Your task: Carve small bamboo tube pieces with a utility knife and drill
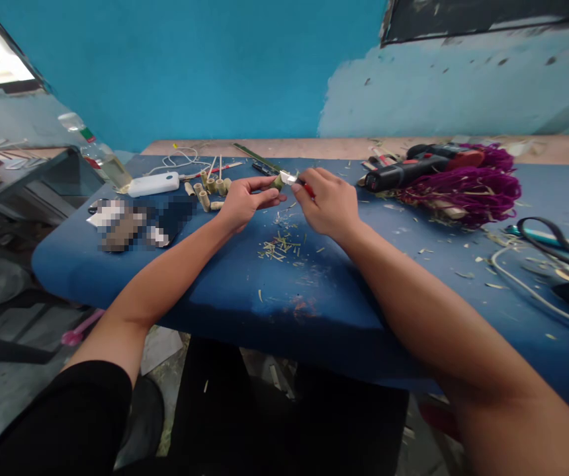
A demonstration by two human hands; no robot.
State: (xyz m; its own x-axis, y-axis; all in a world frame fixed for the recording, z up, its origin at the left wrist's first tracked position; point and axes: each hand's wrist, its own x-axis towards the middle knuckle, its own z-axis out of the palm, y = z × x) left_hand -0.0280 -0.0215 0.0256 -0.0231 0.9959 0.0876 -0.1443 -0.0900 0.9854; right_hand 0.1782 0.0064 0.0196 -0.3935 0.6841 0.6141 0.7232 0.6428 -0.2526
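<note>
My left hand (246, 200) is closed on a short greenish bamboo piece (277, 182), near the middle of the view. In my right hand (328, 201) is a knife with a red handle (309, 190), gripped in the fist. Its short bright blade (287, 177) lies against the end of the bamboo piece. Below the hands, a scatter of pale shavings (278, 246) covers part of the blue tabletop (235, 284). Left of my left hand stand several short bamboo tubes (205, 200), and a few lie on their sides.
A white power bank (153, 184) with a cable and a clear bottle (100, 155) are at the left. On the right, a black power tool (406, 173) rests by purple strands (468, 192). A white cable (532, 284) and a teal tool (552, 239) lie farther right.
</note>
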